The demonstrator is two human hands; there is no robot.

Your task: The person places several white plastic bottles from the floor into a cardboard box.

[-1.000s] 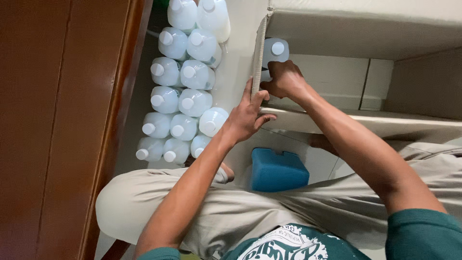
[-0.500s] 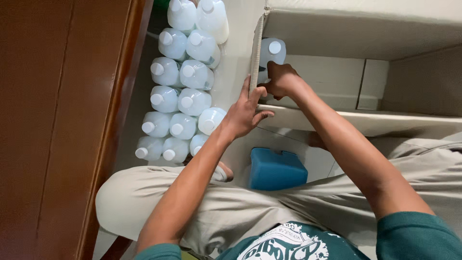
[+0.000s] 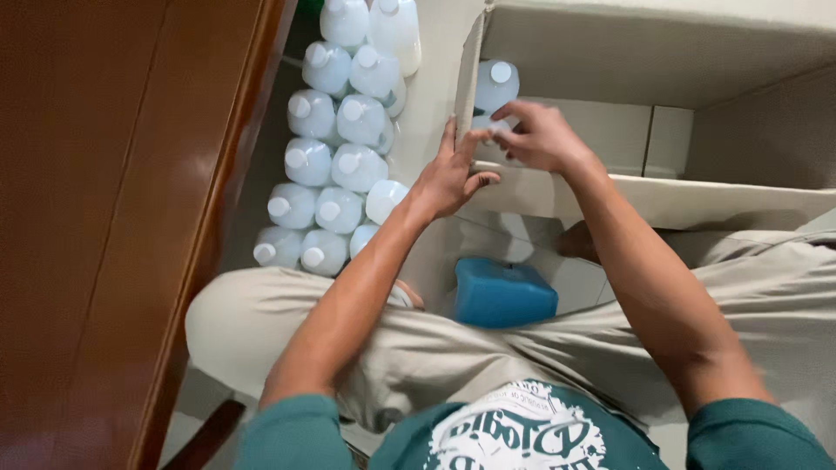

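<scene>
Nearest the camera sits the person's green shirt (image 3: 522, 435) with a white print, and beyond it the lap in beige trousers (image 3: 418, 348), knees spread wide. Between the legs a blue plastic block (image 3: 503, 294) lies on the pale floor (image 3: 431, 104).

The two bare forearms run forward from the lap and meet at the near left corner of a large open cardboard box (image 3: 697, 200). The left hand (image 3: 448, 178) lies against the box's left wall, fingers (image 3: 451, 139) stretched up along the cardboard edge and the thumb hooked over the near rim; it is open and flat, pressing rather than clamping. The right hand (image 3: 540, 139) reaches over the near rim into the box, fingers curled at a small white cap (image 3: 498, 127) just below a translucent bottle (image 3: 495, 85) that stands upright in the box's left corner. Whether the fingers actually pinch that cap cannot be told. The two hands are close together, almost touching at the fingertips.

The box's near wall stands between the camera and its bottom.

To the left, on the floor, a cluster of white-capped bottles (image 3: 335, 165) stands in rows, just beside the box. Left of those runs a brown wooden panel (image 3: 113, 218), glossy and slanting.
</scene>
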